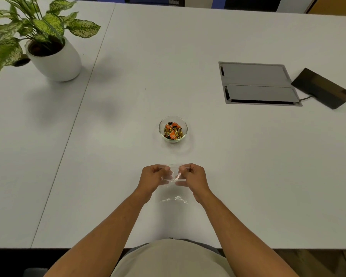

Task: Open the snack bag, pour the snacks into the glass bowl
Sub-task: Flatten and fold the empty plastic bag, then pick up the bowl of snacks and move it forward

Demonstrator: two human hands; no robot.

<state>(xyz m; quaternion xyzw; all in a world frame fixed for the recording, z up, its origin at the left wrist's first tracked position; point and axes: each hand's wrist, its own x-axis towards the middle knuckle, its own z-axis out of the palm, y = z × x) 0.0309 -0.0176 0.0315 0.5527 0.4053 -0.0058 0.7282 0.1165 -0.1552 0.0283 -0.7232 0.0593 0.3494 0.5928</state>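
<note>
A small glass bowl (160,130) stands in the middle of the white table, holding several orange, gold and dark wrapped snacks (173,131). Nearer to me, a clear plastic snack bag (173,191) hangs flat between my hands and looks empty. My left hand (153,177) pinches its top left corner and my right hand (194,177) pinches its top right corner. Both hands are a short way in front of the bowl, just above the table.
A potted plant (52,54) in a white pot stands at the far left. A grey cable hatch (258,83) is set into the table at the right, with a dark box (321,87) and its cable beside it. The table's front edge (68,247) runs close to my body.
</note>
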